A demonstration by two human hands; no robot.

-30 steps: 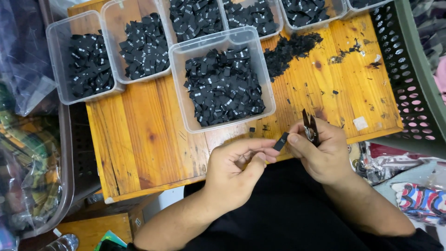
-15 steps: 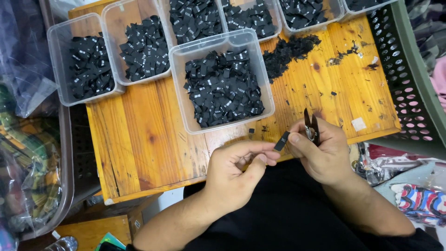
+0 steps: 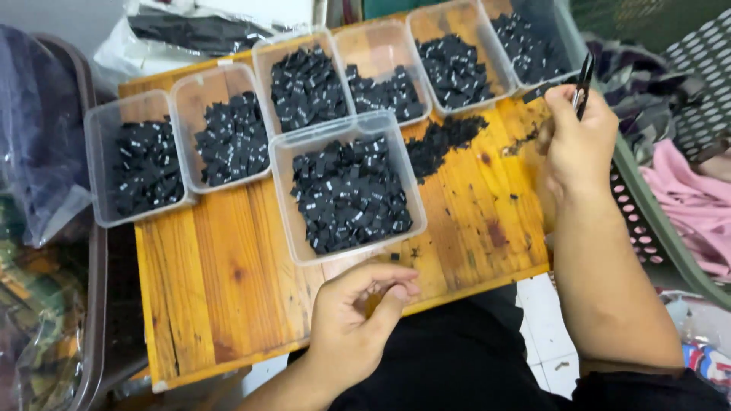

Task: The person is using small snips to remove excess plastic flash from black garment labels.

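The right hand (image 3: 576, 141), up at the wooden desk's (image 3: 228, 289) far right corner, pinches small black snips (image 3: 584, 74), while the left hand (image 3: 358, 320), curled loosely empty at the near edge, would best steady each black tag.

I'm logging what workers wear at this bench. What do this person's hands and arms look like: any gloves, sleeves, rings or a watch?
Both are bare. The left hand and the right hand wear no gloves, and no ring shows on either. Both forearms are uncovered as far as the frame shows, with no sleeve, watch or band at the wrists. Nails look short and unpainted.
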